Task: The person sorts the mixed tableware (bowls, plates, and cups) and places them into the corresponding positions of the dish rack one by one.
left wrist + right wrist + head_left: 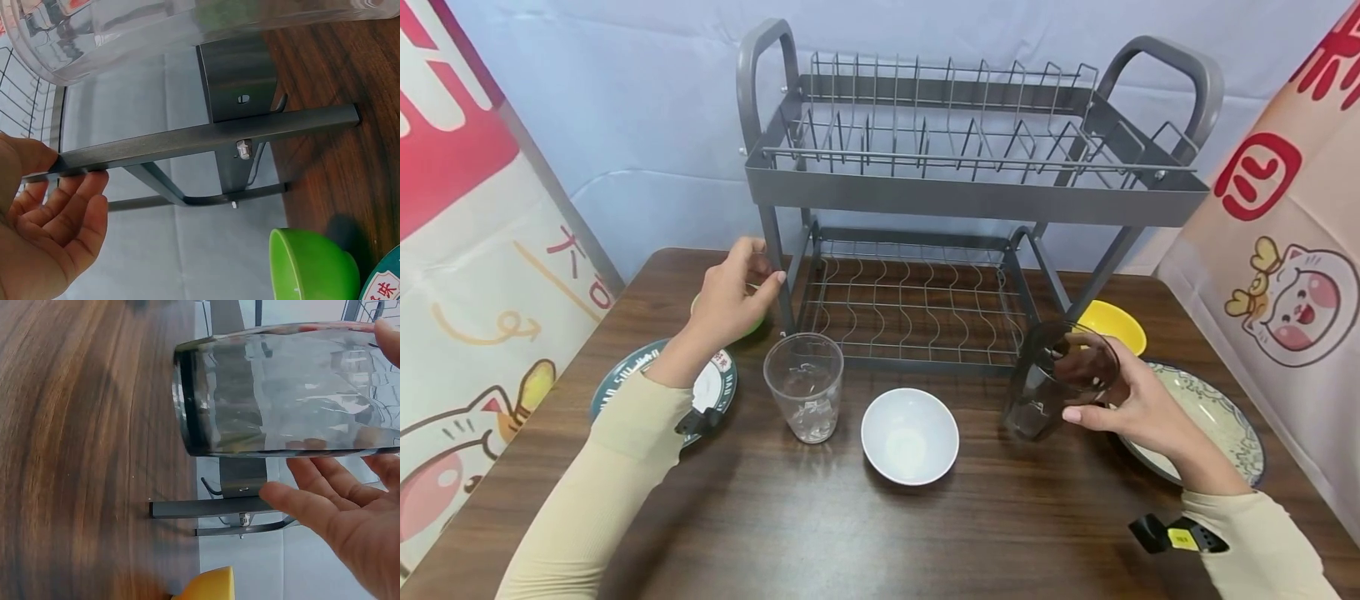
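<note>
A grey two-tier metal dish rack (970, 198) stands at the back of the wooden table. My left hand (730, 293) pinches its front left post (137, 145) between thumb and fingers. At the rack's right front, my right hand (1146, 408) holds a dark tinted drinking glass (287, 394), thumb on one side and fingers on the other. The glass is nearly upright in the head view; whether its base touches the table I cannot tell. A clear plastic cup (805, 387) and a white bowl (910, 437) stand between my hands.
A teal-rimmed plate (724, 379) lies partly under my left forearm, with a green bowl (312, 265) behind it. To the right, a yellow bowl (1116, 327) sits behind a floral-rimmed plate (1221, 408). Cloth backdrops enclose the table's back and sides.
</note>
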Demonstrator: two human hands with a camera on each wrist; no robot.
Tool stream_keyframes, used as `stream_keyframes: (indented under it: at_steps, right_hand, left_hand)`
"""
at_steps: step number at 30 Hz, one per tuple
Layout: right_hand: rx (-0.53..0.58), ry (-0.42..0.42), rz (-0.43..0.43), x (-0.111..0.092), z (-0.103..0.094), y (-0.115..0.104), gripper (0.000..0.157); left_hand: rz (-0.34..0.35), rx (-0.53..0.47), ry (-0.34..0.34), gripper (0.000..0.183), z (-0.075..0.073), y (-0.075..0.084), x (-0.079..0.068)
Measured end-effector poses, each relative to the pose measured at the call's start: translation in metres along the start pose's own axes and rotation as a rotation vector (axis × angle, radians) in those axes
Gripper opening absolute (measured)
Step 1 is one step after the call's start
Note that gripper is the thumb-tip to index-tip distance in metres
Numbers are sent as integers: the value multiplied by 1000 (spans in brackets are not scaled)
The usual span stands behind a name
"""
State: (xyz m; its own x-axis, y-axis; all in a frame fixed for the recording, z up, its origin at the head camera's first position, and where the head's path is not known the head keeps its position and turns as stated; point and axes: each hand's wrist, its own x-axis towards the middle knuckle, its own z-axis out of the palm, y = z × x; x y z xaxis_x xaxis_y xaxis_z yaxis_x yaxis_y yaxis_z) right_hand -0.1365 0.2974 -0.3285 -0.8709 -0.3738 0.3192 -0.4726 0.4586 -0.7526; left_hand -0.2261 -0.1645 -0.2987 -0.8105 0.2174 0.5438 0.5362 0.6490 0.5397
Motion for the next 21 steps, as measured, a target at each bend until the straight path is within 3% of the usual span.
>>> stream_keyframes:
  at_steps: [9,21]
  right_hand:
    - [104,106,-41,3,-2,-6,78]
    - [39,191,21,8,-2,-17,74]
  left_hand:
    - [-1,-10,-4,30,1,0,1]
    - [-13,30,-52,33,2,0,-1]
